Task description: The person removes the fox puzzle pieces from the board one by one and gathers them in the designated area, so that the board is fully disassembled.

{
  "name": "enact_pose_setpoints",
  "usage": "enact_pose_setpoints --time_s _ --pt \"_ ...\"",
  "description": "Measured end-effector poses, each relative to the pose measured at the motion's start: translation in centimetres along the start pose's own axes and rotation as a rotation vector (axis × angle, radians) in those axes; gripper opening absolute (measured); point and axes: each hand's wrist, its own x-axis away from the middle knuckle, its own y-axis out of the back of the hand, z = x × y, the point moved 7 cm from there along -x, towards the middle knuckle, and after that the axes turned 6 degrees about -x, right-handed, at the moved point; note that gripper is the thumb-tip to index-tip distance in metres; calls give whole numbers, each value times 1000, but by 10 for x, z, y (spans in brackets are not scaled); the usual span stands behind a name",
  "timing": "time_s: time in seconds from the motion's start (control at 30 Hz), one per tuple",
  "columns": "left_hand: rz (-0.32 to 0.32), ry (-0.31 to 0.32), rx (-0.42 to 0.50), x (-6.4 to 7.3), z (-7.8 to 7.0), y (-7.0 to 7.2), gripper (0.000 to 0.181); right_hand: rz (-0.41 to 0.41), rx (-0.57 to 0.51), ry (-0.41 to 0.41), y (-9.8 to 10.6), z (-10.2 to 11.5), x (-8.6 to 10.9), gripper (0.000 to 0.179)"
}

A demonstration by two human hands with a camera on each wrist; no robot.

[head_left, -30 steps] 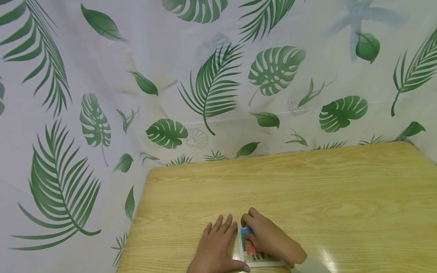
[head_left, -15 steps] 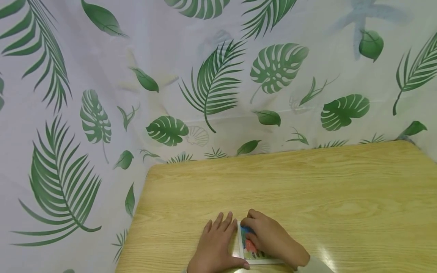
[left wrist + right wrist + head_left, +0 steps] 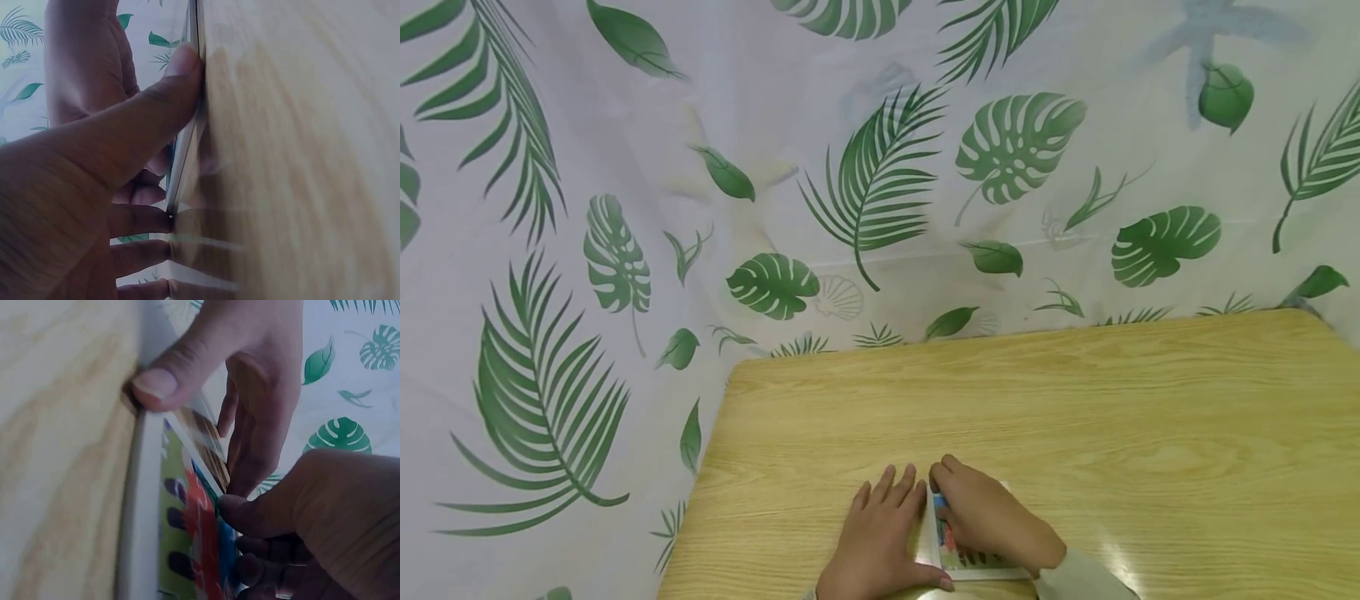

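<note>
Your left hand (image 3: pixel 880 537), fingers spread, thumbs the corner of the flat, white-bordered, colourful picture board (image 3: pixel 953 562), head view's lower centre. Right hand (image 3: pixel 994 512) curls over it; can't tell if pinching. If thumb slips, board could skid.

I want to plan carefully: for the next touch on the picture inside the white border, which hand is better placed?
Probably the right hand: it is over the picture. The left hand is spread beside the white border, its thumb at the near left corner, seemingly steadying it.
</note>
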Motion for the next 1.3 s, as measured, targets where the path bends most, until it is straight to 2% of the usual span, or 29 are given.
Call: enact_pose_setpoints --time_s 0.2,0.4,0.73,1.1,1.3 --pt "6 -5 2 -1 1 0 120 73 -117 -41 -2 -7 -5 25" --pt "17 -6 3 1 -1 2 120 85 -169 -63 -2 -9 -5 25" --pt "9 -4 -12 2 -2 3 119 81 -183 -56 0 -8 -1 24" --pt "36 10 23 0 -2 2 121 57 -154 -37 -2 -10 1 34" --pt "23 6 19 0 -2 1 121 47 -161 -44 -2 -11 1 28"
